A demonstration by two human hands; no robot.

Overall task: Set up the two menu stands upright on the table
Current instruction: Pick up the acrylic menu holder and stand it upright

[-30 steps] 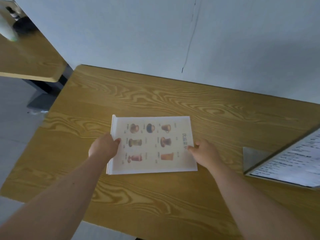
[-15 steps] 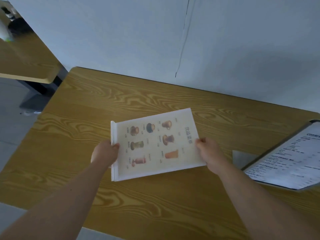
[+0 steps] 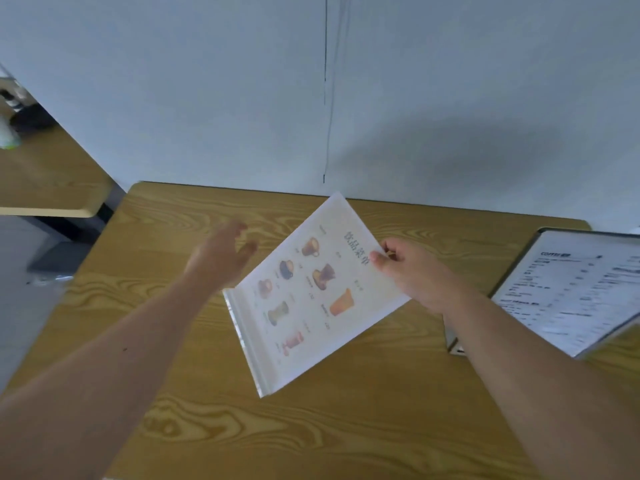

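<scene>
A clear acrylic drinks menu stand (image 3: 311,296) with pictures of cups is lifted off the wooden table (image 3: 346,427) and tilted, its base edge low at the left. My right hand (image 3: 412,271) pinches its top right edge. My left hand (image 3: 221,254) hovers open just left of the stand, apart from it and blurred. A second menu stand (image 3: 571,292), dark-framed with black text, leans at the table's right edge, its base plate partly hidden behind my right forearm.
A pale wall (image 3: 346,98) runs along the table's far edge. Another wooden table (image 3: 45,181) stands at the far left with dark and green items on it. Grey floor (image 3: 20,289) shows to the left.
The drinks menu stand rose off the table and rotated, its right end swinging up. My left hand let go of its left edge and opened beside it. The view tilted upward.
</scene>
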